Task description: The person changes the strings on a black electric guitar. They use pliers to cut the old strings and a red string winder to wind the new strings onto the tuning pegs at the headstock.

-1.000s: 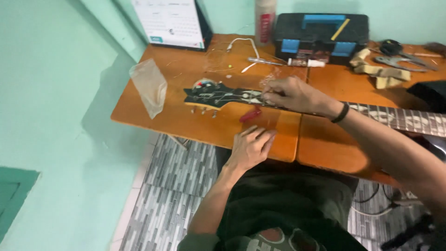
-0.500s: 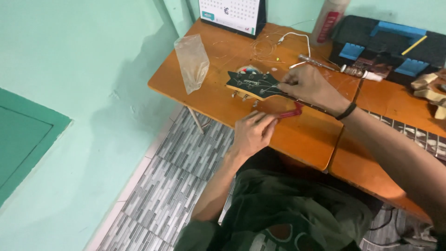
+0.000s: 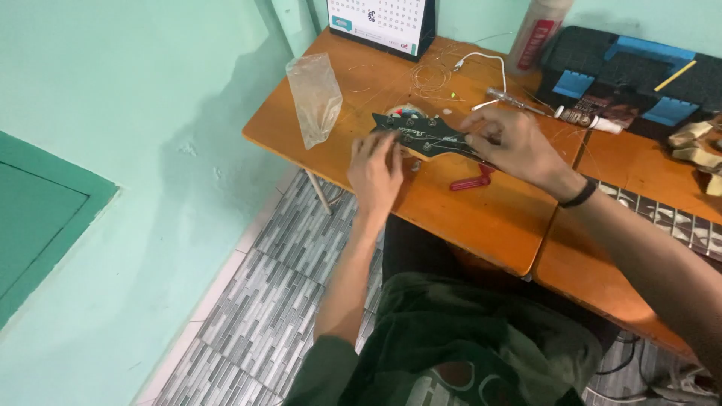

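Orange desk [image 3: 481,218] carried a black toolbox [image 3: 639,71], lid shut, contents hidden. Black guitar headstock [image 3: 425,135] lay mid-desk w/ red winder [image 3: 472,181] just beside. Clear plastic bag [image 3: 314,98] stood near, contents not discernible. Left hand [image 3: 376,171] touched headstock's near edge, grip loose; right hand [image 3: 511,143] on headstock, fingers pinched, on what I couldn't tell.
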